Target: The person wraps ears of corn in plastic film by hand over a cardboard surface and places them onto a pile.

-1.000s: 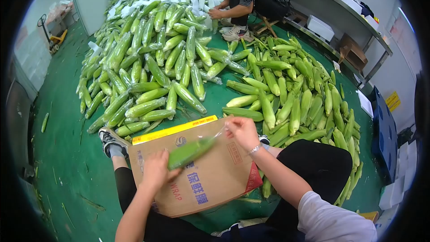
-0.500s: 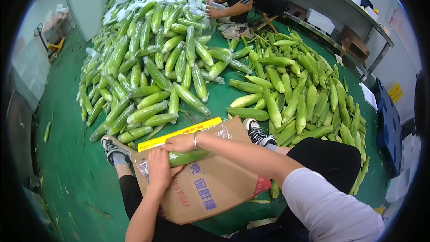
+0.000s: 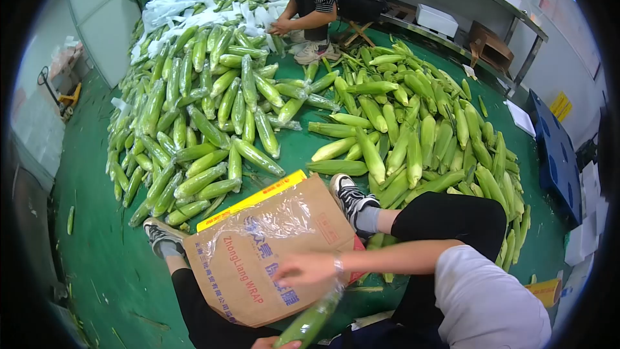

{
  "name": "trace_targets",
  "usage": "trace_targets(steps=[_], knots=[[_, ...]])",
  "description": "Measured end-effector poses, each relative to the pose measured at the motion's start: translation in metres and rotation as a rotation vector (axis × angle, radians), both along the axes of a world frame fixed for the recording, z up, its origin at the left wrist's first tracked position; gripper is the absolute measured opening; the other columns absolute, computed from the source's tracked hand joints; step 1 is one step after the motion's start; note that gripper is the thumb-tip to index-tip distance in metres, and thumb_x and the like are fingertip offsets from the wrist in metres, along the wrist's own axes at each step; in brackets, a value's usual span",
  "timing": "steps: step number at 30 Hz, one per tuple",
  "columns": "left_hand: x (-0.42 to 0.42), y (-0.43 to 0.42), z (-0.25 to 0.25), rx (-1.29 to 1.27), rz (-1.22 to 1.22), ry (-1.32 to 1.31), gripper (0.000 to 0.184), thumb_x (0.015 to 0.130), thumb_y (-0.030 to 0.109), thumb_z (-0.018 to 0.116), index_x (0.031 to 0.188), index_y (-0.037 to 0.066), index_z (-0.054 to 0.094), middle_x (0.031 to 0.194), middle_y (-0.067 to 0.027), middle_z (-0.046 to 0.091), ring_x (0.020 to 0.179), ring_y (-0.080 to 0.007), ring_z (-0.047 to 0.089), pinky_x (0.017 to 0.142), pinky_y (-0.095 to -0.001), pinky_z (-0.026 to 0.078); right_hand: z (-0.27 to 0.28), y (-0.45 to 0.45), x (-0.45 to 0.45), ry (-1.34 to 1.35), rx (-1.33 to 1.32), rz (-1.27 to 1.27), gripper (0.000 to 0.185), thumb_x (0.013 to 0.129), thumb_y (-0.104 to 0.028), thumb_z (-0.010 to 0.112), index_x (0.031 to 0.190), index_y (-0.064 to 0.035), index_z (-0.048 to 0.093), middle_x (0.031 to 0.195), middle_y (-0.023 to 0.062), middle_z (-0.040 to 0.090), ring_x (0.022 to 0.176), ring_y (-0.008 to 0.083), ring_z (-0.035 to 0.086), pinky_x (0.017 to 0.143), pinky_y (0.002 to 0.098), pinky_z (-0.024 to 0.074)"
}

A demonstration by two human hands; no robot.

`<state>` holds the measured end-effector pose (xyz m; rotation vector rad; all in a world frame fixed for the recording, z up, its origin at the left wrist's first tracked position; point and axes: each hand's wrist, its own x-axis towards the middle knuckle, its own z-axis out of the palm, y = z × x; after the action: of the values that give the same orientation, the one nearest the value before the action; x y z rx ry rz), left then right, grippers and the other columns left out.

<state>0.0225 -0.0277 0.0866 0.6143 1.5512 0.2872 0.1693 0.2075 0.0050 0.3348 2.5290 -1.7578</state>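
Corn ear [image 3: 309,325], husk on, in clear film [image 3: 332,297], slants near the flattened carton [image 3: 252,258]. Our left hand [image 3: 278,344] curls round its lower end. Our right hand [image 3: 305,269] blurs above the cardboard; we cannot tell whether it pinches anything. Risks, we judge: slick film and a one-ended grip let the ear slip; the bracelet [image 3: 338,266], so close, snags and tears the film.

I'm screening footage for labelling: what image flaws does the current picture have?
Head view only: wide-angle bowing, black corners; right hand smeared by motion; white glare on the clear film over the cardboard; left hand cropped by the bottom edge.
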Motion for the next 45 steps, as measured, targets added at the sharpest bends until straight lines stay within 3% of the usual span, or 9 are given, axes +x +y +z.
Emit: trace_targets(steps=[7,11,15,19,21,27,34,39,45], knots=[[0.036,0.093,0.053,1.47,0.194,0.544,0.031,0.076,0.016,0.076,0.1,-0.002,0.067,0.086,-0.0124,0.065,0.073,-0.017,0.059,0.07,-0.0289,0.049,0.013,-0.028,0.034,0.353,-1.38,-1.441,0.008,0.088,-0.012,0.058,0.091,-0.0042,0.06,0.09,0.0081,0.061,0.081,0.0183,0.061,0.075,0.0324,0.0502],[0.047,0.185,0.013,1.665,0.565,0.053,0.049,0.09,0.044,0.056,0.113,0.001,0.05,0.091,-0.0162,0.059,0.084,-0.0239,0.059,0.074,-0.0365,0.049,0.053,-0.011,0.002,0.159,-1.638,-0.935,0.031,0.096,-0.036,0.051,0.112,-0.0101,0.054,0.09,0.0104,0.063,0.079,0.0247,0.063,0.069,0.0405,0.0539],[-0.078,0.312,-0.006,1.206,0.856,-0.327,0.045,0.09,0.043,0.056,0.11,0.003,0.049,0.089,-0.0118,0.06,0.077,-0.0214,0.06,0.066,-0.033,0.051,-0.001,0.141,0.052,-0.256,0.7,-0.708,0.028,0.095,-0.021,0.046,0.12,-0.0081,0.052,0.074,0.0136,0.067,0.059,0.0308,0.065,0.053,0.0397,0.0524],[-0.286,0.418,-0.065,1.256,1.09,-0.622,0.063,0.094,0.045,0.049,0.14,0.005,0.034,0.14,-0.0174,0.04,0.125,-0.0348,0.044,0.107,-0.0539,0.037,-0.098,0.288,0.169,-0.784,1.399,-0.329,0.035,0.088,-0.022,0.052,0.123,-0.0236,0.06,0.142,0.0153,0.042,0.122,0.032,0.049,0.101,0.0488,0.0393],[-0.29,0.41,-0.042,0.945,1.498,-0.82,0.058,0.093,0.037,0.053,0.138,0.004,0.034,0.135,-0.018,0.046,0.125,-0.0353,0.046,0.099,-0.0501,0.045,-0.106,0.31,0.194,-0.751,1.401,0.132,0.03,0.089,-0.028,0.051,0.116,-0.0304,0.064,0.148,0.0077,0.037,0.137,0.0284,0.034,0.11,0.0499,0.029],[-0.256,0.244,-0.09,0.797,0.246,1.082,0.037,0.086,0.035,0.066,0.099,0.001,0.058,0.089,-0.0136,0.068,0.075,-0.0297,0.065,0.064,-0.0388,0.051,0.002,0.294,0.155,-0.768,1.135,-0.227,0.051,0.071,-0.032,0.072,0.115,-0.0092,0.058,0.122,0.0134,0.056,0.12,0.0287,0.051,0.1,0.0431,0.0414],[-0.14,0.149,-0.086,0.462,-0.309,1.28,0.03,0.093,0.026,0.05,0.08,0.0,0.056,0.071,-0.0208,0.064,0.062,-0.0341,0.065,0.057,-0.0428,0.051,0.023,0.149,-0.046,0.112,0.689,-0.441,0.068,0.075,-0.021,0.07,0.131,0.0011,0.037,0.119,0.0248,0.053,0.114,0.0382,0.052,0.098,0.043,0.0431],[-0.15,0.135,-0.051,0.858,0.943,-0.214,0.018,0.091,0.005,0.044,0.076,-0.001,0.054,0.077,-0.0145,0.062,0.07,-0.0249,0.064,0.063,-0.0303,0.053,0.009,0.09,-0.086,0.119,0.836,-0.05,0.059,0.071,-0.022,0.075,0.121,-0.006,0.047,0.106,0.0134,0.057,0.103,0.0312,0.055,0.088,0.0416,0.0462],[-0.107,0.174,-0.079,1.19,-0.134,0.968,0.042,0.085,0.027,0.068,0.113,-0.002,0.055,0.115,-0.0182,0.058,0.105,-0.0301,0.057,0.088,-0.0362,0.044,0.037,0.073,-0.083,0.333,1.037,-0.207,0.054,0.071,-0.028,0.077,0.115,-0.0058,0.055,0.113,0.012,0.056,0.107,0.0302,0.051,0.093,0.0411,0.0402]])
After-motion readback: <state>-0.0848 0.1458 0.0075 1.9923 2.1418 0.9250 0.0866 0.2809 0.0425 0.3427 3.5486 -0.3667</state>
